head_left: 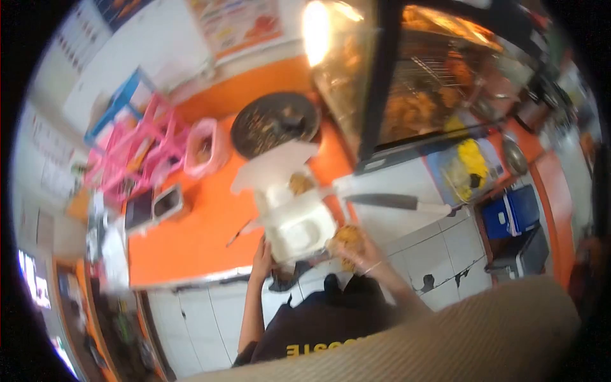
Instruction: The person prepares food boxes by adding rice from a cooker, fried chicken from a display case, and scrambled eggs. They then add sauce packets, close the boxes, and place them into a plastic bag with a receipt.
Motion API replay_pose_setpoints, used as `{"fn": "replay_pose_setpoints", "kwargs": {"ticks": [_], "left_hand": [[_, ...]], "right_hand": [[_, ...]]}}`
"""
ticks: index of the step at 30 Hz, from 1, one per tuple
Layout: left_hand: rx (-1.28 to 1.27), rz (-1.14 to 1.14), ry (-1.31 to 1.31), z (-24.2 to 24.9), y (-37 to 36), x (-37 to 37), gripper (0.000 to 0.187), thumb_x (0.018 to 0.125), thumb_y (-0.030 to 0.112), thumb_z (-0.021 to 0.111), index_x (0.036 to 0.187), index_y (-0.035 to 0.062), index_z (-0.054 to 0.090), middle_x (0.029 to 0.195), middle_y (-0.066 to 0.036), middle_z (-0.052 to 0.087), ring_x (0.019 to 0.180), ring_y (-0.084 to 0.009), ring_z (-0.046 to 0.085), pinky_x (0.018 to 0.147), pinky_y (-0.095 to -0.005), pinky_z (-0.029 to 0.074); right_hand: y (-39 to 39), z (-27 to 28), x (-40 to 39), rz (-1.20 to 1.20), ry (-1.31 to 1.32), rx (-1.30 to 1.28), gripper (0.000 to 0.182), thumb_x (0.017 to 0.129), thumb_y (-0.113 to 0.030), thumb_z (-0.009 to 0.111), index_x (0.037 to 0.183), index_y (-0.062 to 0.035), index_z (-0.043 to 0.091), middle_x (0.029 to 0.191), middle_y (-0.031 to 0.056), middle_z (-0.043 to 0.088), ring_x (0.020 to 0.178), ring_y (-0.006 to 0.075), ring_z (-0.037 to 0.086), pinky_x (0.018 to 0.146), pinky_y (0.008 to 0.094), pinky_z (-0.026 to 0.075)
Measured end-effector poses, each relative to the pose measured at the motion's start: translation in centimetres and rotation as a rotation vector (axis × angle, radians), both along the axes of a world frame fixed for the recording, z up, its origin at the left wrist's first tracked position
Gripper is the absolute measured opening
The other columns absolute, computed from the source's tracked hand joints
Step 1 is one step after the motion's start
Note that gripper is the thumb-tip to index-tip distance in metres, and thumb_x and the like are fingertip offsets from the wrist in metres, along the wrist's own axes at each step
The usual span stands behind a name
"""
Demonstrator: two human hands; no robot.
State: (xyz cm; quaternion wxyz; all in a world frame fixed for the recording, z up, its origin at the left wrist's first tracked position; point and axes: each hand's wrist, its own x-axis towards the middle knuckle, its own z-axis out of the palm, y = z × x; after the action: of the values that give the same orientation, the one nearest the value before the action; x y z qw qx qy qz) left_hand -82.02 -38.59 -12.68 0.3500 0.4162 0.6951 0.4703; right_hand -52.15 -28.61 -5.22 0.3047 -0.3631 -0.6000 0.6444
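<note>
An open white foam takeaway box sits at the front edge of the orange counter. My left hand grips the near left side of its lid half. In the box's far half lies a piece of fried chicken, with a sheet of white paper behind it. Just right of the box, my right hand has its fingers around another golden-brown piece of fried chicken. Blur hides the exact finger positions there.
A large knife lies on a white cutting board to the right. A lit glass case holds fried food. Behind the box are a dark round pan, a pink tub and pink baskets.
</note>
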Motion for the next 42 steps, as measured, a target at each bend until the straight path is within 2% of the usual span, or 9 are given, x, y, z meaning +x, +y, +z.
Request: {"fn": "replay_pose_setpoints", "kwargs": {"ticks": [7,11,14,16,20,23,29,36,42], "left_hand": [[0.034,0.065,-0.342,0.0,-0.8,1.6,0.046,0.101,0.023,0.042,0.140,-0.0024,0.039,0.139,-0.016,0.046,0.130,-0.0227,0.042,0.108,-0.0321,0.031],[0.065,0.042,-0.348,0.4,-1.0,1.9,0.046,0.101,0.019,0.042,0.139,-0.0050,0.038,0.138,-0.016,0.048,0.129,-0.0216,0.044,0.107,-0.0311,0.032],[0.096,0.057,-0.239,-1.3,-1.0,1.7,0.044,0.102,0.027,0.043,0.138,0.0027,0.043,0.115,-0.007,0.059,0.098,-0.0121,0.058,0.086,-0.0281,0.049],[0.033,0.031,-0.220,-1.4,-1.0,1.7,0.045,0.101,0.023,0.043,0.139,-0.0008,0.040,0.127,-0.016,0.054,0.116,-0.0205,0.052,0.098,-0.0311,0.040],[0.014,0.036,-0.233,-0.3,-0.8,2.4,0.045,0.099,0.022,0.044,0.138,-0.0012,0.042,0.129,-0.022,0.055,0.122,-0.0259,0.052,0.102,-0.0339,0.038],[0.002,0.074,-0.073,-0.3,-0.5,2.8,0.043,0.101,0.027,0.044,0.137,0.0033,0.044,0.117,-0.012,0.060,0.103,-0.0176,0.059,0.089,-0.0304,0.047],[-0.069,0.107,-0.249,0.9,-2.1,2.3,0.044,0.100,0.028,0.044,0.136,0.0017,0.044,0.117,-0.013,0.060,0.108,-0.0191,0.057,0.094,-0.0312,0.044],[0.058,0.190,-0.078,-3.9,-1.3,1.3,0.038,0.101,0.030,0.045,0.121,-0.0024,0.042,0.107,-0.013,0.055,0.097,-0.0190,0.055,0.086,-0.0311,0.045],[0.167,0.340,0.110,5.2,0.3,6.3,0.025,0.101,0.020,0.044,0.085,-0.0002,0.044,0.077,-0.004,0.042,0.072,-0.0148,0.039,0.066,-0.0306,0.036]], "right_hand": [[1.7,4.6,-3.2,0.006,-0.523,0.679,0.087,0.073,-0.030,0.077,0.139,0.0002,0.028,0.134,0.0236,0.046,0.122,0.0391,0.048,0.100,0.0446,0.041],[3.0,3.7,-7.7,-0.172,-0.565,0.602,0.085,0.076,-0.041,0.073,0.139,0.0006,0.032,0.124,0.0268,0.052,0.113,0.0414,0.054,0.092,0.0475,0.046],[3.8,1.0,-9.4,-0.082,-0.860,0.629,0.085,0.075,-0.050,0.070,0.135,0.0009,0.038,0.121,0.0269,0.054,0.107,0.0408,0.057,0.089,0.0476,0.048],[5.1,-6.0,-8.3,-0.055,-0.934,0.785,0.075,0.077,-0.049,0.069,0.128,0.0020,0.047,0.121,0.0267,0.054,0.105,0.0398,0.058,0.088,0.0468,0.048],[4.7,-1.7,-9.3,0.097,-0.935,0.296,0.052,0.080,-0.039,0.069,0.118,-0.0036,0.060,0.103,0.0219,0.063,0.101,0.0359,0.059,0.089,0.0427,0.048],[2.7,-4.0,-10.3,-0.061,-0.874,0.842,0.041,0.082,-0.034,0.067,0.112,-0.0059,0.062,0.100,0.0182,0.064,0.094,0.0314,0.061,0.082,0.0429,0.051],[2.6,-6.5,-10.6,0.031,-0.811,1.108,0.034,0.083,-0.031,0.063,0.103,-0.0028,0.064,0.101,0.0186,0.061,0.101,0.0316,0.060,0.087,0.0450,0.050],[8.6,-1.9,3.7,-0.514,-0.625,1.020,0.018,0.085,-0.022,0.061,0.095,-0.0074,0.063,0.089,0.0126,0.061,0.087,0.0310,0.060,0.078,0.0439,0.050],[19.3,1.1,25.2,-1.042,-1.253,0.795,0.021,0.086,-0.020,0.052,0.089,-0.0053,0.067,0.091,0.0166,0.065,0.093,0.0344,0.059,0.084,0.0459,0.047]]}}
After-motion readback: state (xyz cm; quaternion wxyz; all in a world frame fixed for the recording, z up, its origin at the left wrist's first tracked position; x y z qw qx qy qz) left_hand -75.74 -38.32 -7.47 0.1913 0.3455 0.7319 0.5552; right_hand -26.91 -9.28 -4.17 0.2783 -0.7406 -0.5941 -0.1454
